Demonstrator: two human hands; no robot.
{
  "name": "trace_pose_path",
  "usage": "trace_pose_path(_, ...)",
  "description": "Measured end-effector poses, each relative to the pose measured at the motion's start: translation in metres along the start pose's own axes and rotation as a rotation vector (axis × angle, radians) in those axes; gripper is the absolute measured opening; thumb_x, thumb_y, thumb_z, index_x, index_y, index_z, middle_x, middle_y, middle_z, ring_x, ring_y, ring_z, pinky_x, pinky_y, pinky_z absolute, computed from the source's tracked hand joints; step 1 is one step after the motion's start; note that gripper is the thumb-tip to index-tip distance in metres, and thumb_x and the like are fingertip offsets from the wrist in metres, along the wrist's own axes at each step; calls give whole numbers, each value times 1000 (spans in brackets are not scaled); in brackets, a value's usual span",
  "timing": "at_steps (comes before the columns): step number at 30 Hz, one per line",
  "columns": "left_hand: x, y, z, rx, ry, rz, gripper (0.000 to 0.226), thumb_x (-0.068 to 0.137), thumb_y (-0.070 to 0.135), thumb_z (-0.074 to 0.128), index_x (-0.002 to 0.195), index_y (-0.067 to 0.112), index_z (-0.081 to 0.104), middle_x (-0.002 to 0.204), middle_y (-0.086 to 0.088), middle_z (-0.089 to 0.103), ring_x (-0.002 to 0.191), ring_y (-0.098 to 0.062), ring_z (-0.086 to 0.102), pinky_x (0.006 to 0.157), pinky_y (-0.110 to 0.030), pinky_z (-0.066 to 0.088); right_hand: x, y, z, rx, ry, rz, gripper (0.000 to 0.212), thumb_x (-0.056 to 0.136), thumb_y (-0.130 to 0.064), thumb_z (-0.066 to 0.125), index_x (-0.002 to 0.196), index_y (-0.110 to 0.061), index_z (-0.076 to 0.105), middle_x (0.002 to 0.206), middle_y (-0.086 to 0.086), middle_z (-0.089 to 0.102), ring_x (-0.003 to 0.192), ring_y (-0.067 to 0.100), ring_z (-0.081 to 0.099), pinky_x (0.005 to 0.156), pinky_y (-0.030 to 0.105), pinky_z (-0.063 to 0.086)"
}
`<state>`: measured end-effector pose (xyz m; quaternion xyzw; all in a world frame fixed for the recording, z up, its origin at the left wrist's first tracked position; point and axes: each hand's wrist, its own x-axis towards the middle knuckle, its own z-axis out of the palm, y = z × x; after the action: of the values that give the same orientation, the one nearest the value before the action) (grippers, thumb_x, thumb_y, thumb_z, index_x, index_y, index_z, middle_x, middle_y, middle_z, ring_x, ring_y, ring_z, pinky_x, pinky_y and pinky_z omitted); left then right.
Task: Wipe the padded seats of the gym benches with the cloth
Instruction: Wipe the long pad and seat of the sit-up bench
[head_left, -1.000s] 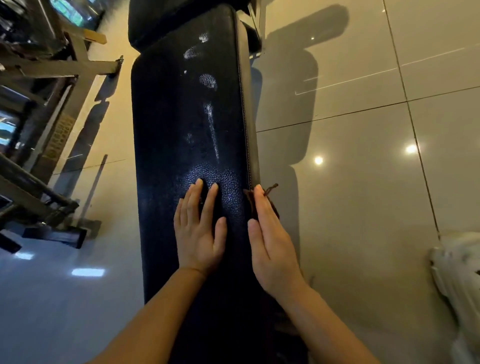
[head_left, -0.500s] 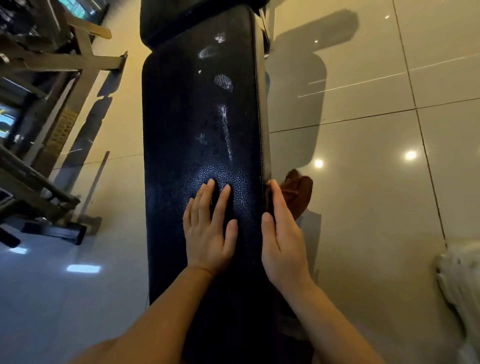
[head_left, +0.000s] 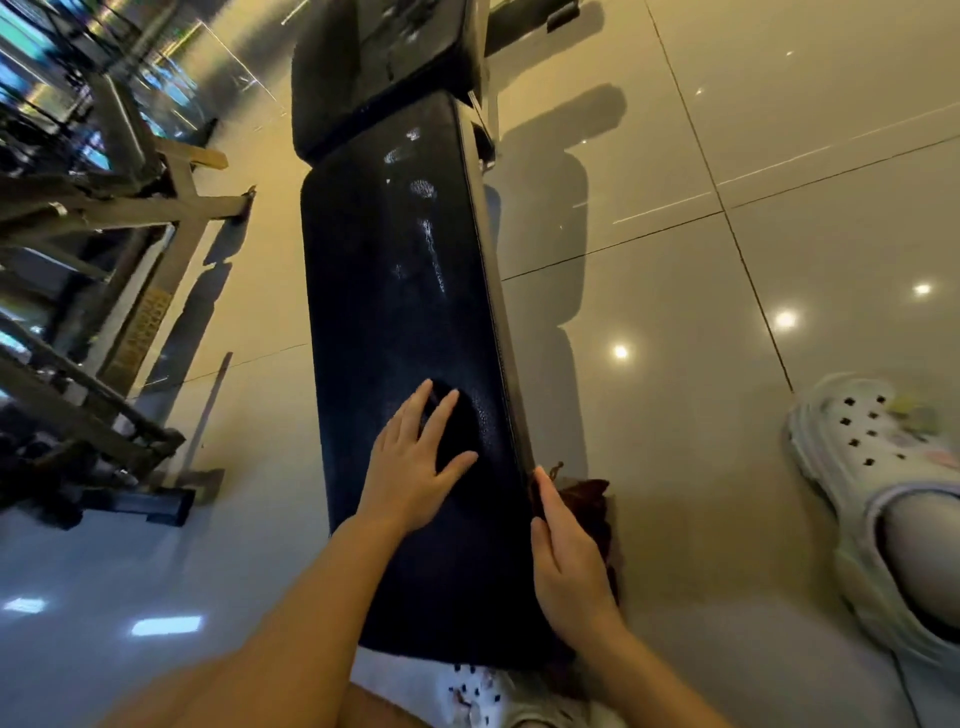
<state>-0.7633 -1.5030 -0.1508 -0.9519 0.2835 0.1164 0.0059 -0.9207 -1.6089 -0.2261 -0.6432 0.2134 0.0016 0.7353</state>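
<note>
1. We look down along a long black padded seat (head_left: 400, 322), our working surface, which runs away from us over a glossy tiled floor (head_left: 727, 364); pale smears show on its far half.
2. Our left hand (head_left: 415, 462) lies flat on the near part of the padding, fingers straight and spread, palm down, holding nothing.
3. Our right hand (head_left: 563, 551) is set against the right edge of the seat, fingers straight and close together, pointing away from us along the side.
4. The cloth (head_left: 589, 501) — dark reddish-brown — sits between that hand and the side of the seat, bunched and spilling out to the right of the fingers; the hand presses it there with flat fingers, and we cannot tell how far the fingertips wrap round it.
5. Beyond the seat a second black pad (head_left: 384, 57) stands tilted up, just touching its far end.
6. To the left, well apart from the seat, stands a metal equipment frame (head_left: 130, 218) — blurred, its details unclear.
7. A white clog (head_left: 883, 467) with dark holes rests on the floor at the right, and another (head_left: 483, 696) shows just below the near end of the seat.
</note>
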Motion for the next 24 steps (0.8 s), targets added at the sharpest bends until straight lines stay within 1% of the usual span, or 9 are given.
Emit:
trace_pose_path(4, -16, 5, 5, -19, -129, -39, 94, 79, 62, 65, 140, 53, -5, 161, 12, -11, 148, -15, -5, 118, -49, 21, -6, 8, 3, 67, 38, 5, 51, 105, -19, 34, 154, -22, 18, 152, -10, 34, 138, 0, 30, 110, 11, 25)
trace_pose_path(7, -15, 11, 6, -110, -122, -86, 99, 73, 50, 76, 135, 57, -1, 160, 16, -10, 148, -11, -7, 115, -49, 25, 11, 0, 4, 95, 75, -21, 54, 102, -34, 31, 153, -26, 17, 121, -16, 53, 105, 0, 52, 92, 14, 41)
trace_pose_path(9, -14, 11, 7, -126, -88, -88, 99, 69, 49, 78, 135, 56, 4, 161, 15, -5, 148, -13, -3, 114, -51, 26, 31, -9, 5, 118, 94, -48, 53, 104, -29, 32, 154, -25, 15, 135, -8, 52, 121, 7, 50, 103, 17, 37)
trace_pose_path(11, -14, 9, 8, -145, -59, -81, 100, 67, 48, 80, 136, 55, 8, 161, 14, -1, 148, -14, 0, 114, -54, 29, 52, -21, 4, 99, 112, -72, 52, 106, -19, 32, 155, -19, 15, 156, -2, 32, 142, 9, 28, 105, 3, 18)
trace_pose_path(13, -14, 8, 9, -153, -46, -74, 100, 66, 47, 81, 138, 53, 12, 161, 14, 2, 148, -13, 3, 113, -52, 28, 60, -26, 7, 71, 152, -110, 52, 106, -15, 32, 155, -16, 15, 158, -1, 27, 142, 3, 20, 96, -9, 11)
trace_pose_path(16, -13, 10, 11, -165, -31, -80, 102, 66, 46, 82, 146, 48, 18, 161, 14, 4, 147, -12, 4, 114, -47, 25, 37, -10, 16, 37, 200, -192, 51, 105, -11, 35, 154, -13, 20, 156, -1, 30, 136, -7, 19, 102, -5, 14)
trace_pose_path(20, -13, 10, 12, -199, -14, -103, 103, 66, 39, 84, 149, 43, 23, 161, 14, 5, 147, -13, 4, 116, -46, 20, -25, 30, 29, 63, 187, -146, 47, 104, -23, 32, 148, -33, 18, 149, -14, 32, 135, -14, 26, 109, 5, 23)
trace_pose_path(22, -14, 12, 12, -241, -11, -96, 103, 67, 34, 85, 149, 41, 24, 161, 13, 5, 148, -13, 5, 117, -42, 19, -52, 45, 35, 73, 216, -123, 45, 103, -22, 33, 144, -34, 21, 144, -18, 33, 126, -27, 24, 102, -1, 23)
trace_pose_path(24, -16, 16, 11, -268, -5, -111, 103, 68, 31, 85, 150, 39, 24, 162, 11, 5, 148, -14, 7, 116, -40, 20, -72, 54, 38, 74, 193, -77, 45, 104, -15, 34, 142, -35, 20, 141, -19, 32, 125, -27, 25, 94, -7, 23)
